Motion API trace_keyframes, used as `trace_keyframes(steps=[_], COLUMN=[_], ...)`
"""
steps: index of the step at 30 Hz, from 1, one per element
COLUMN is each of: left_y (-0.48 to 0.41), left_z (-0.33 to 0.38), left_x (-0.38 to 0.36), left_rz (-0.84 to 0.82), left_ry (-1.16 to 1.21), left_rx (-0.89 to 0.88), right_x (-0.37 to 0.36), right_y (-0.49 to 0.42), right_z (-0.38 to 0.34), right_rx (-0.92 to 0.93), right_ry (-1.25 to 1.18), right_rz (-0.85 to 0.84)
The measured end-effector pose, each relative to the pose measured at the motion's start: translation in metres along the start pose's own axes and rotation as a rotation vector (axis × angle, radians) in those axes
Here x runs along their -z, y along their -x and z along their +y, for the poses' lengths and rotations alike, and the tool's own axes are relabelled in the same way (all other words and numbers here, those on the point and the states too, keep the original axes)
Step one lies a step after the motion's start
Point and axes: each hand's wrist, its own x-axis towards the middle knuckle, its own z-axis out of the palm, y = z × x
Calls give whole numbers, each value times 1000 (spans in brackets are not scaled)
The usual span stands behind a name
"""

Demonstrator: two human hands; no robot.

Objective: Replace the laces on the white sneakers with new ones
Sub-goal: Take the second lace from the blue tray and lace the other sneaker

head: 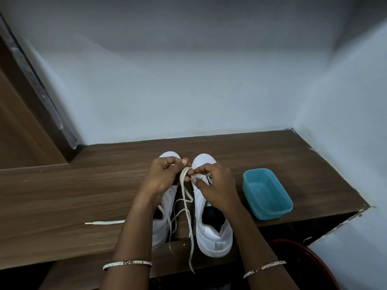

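Two white sneakers stand side by side on the wooden shelf [83,185], toes pointing away from me. My left hand [163,174] hovers over the left sneaker [160,229] and pinches a loop of off-white lace [185,197]. My right hand [213,183] sits over the front of the right sneaker [213,233] and pinches the lace at the eyelets. Loose lace ends trail between the shoes and hang over the shelf's front edge. Another lace end [104,222] lies flat on the shelf, left of my left forearm.
A teal plastic tub [267,193] stands right of the sneakers. Pale walls close in behind and at the right. A wooden door frame [31,101] rises at the left. The rim of a dark red round object [310,254] shows below the shelf at the bottom right.
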Motion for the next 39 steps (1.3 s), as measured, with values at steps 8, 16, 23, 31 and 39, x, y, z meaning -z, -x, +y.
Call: trace_keyframes(steps=[8, 16, 23, 31, 39], left_y=[4, 1, 4, 9, -4], left_z=[-1, -3, 16, 23, 1], left_x=[3, -6, -8, -10, 0], left_rz=[-76, 204, 188, -50, 308], left_ry=[-211, -76, 381, 551, 260], left_rx=[75, -34, 17, 35, -6], right_x=[2, 24, 33, 22, 46], right_y=[2, 2, 5, 9, 4], right_z=[-2, -2, -3, -25, -23], right_rx=[44, 38, 131, 143, -153], right_ry=[20, -15, -8, -271, -889], right_rz=[-15, -51, -311, -151, -187])
